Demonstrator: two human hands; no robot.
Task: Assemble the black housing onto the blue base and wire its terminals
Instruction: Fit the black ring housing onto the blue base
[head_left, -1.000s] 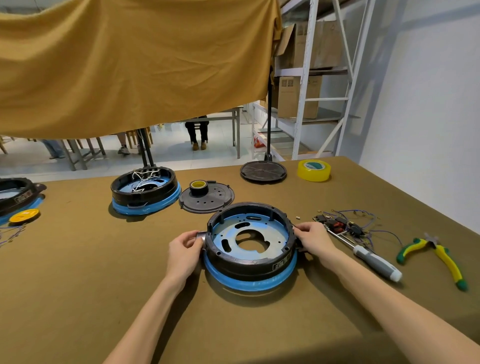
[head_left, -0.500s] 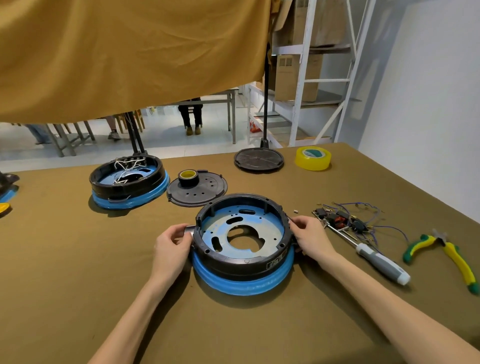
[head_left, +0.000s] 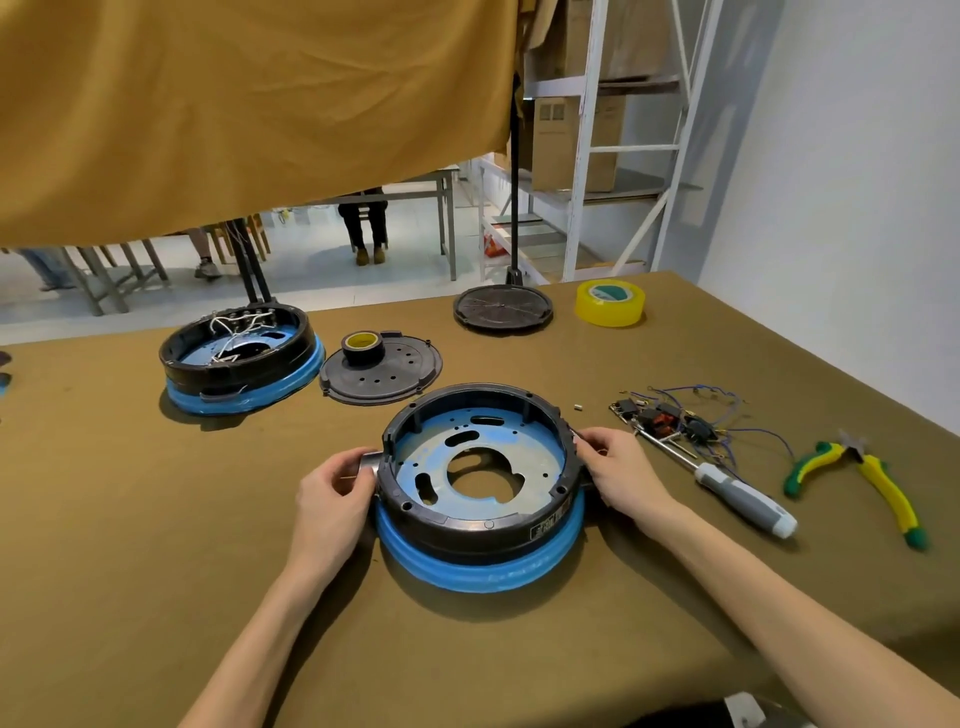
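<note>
A black ring housing (head_left: 470, 525) sits on a round blue base (head_left: 483, 569) in the middle of the brown table. Its inside shows a pale blue plate with slots and a central hole. My left hand (head_left: 332, 493) grips the housing's left side at a small grey stub. On the right rim rests my right hand (head_left: 621, 470), fingers curled against it. A bundle of blue wires with small black and red parts (head_left: 675, 415) lies to the right of the housing.
A second black housing on a blue base with white wires (head_left: 239, 358) stands at the back left. Beside it lies a black lid (head_left: 382, 369) carrying a tape roll. Farther back: a black disc (head_left: 503, 306), yellow tape (head_left: 610, 302). Screwdriver (head_left: 737, 491) and pliers (head_left: 862, 483) lie right.
The view has tilted and shifted, so everything sits lower and more to the left. Both hands stay on the housing's sides, with the housing turned slightly on the base.
</note>
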